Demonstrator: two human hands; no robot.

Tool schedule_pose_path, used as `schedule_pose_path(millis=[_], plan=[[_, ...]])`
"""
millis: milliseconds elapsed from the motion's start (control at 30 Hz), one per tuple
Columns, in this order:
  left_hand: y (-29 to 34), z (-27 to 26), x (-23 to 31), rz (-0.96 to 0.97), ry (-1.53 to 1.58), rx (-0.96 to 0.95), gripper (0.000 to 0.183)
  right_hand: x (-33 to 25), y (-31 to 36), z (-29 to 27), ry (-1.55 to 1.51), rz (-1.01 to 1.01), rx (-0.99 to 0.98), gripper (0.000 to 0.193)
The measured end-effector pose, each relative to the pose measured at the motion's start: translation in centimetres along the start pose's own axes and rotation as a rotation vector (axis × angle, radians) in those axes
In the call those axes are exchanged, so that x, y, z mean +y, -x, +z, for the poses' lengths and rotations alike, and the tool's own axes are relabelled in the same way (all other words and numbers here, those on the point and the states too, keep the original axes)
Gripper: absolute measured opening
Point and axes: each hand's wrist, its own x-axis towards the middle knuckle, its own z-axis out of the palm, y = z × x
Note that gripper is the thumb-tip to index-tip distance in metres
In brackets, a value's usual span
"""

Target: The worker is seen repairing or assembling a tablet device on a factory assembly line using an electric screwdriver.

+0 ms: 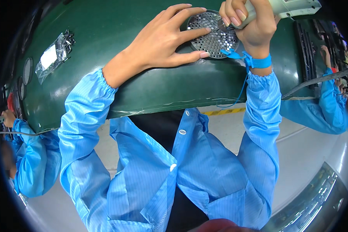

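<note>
A round, dark perforated metal disc [216,45] lies on the green tabletop [170,87] at the far middle. Across its left side my left hand [166,40] is spread, fingers stretched out; the index fingertip reaches over the disc's middle and the thumb lies by its near rim. My right hand [255,23] is wrapped around a pale electric screwdriver [292,7], tilted with its tip down toward the disc near my left index finger. Exactly what the tip touches is too small to tell. A blue wrist strap [261,62] with a cord circles my right wrist.
A clear plastic bag [52,58] with small dark parts lies at left. Round mesh discs [28,71] are beside it. Dark strips [306,50] stand at right, near a grey cable [317,80]. Co-workers in blue sleeves [36,166] sit on both sides.
</note>
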Motion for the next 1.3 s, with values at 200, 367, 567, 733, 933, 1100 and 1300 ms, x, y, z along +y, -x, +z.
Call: schedule_pose_path(millis=[200,367,567,733,933,1100,1300], plan=[[0.4,-0.5,0.3,0.065,0.017,-0.023,0.045,0.1,0.0,0.0,0.001,-0.015,-0.002,0.025],[0.9,-0.8,0.6,0.083,-0.004,-0.028,0.042,0.3,0.0,0.0,-0.012,-0.019,-0.001,0.025],[0.8,-0.9,0.7,0.06,0.005,-0.055,0.039,0.0,-0.1,0.0,0.011,-0.017,-0.001,0.026],[0.9,-0.8,0.3,0.07,0.015,-0.075,0.038,-0.1,0.0,0.1,-0.004,0.004,0.009,0.027],[0.6,-0.9,0.2,0.084,0.044,-0.088,0.039,-0.4,0.1,0.3,0.032,-0.002,0.026,0.027],[0.7,-0.9,0.3,0.079,0.005,-0.096,0.04,-0.2,0.0,0.3,0.024,0.0,0.004,0.027],[0.8,-0.9,0.1,0.07,0.006,-0.099,0.041,-0.3,0.0,0.6,0.017,0.02,0.013,0.027]])
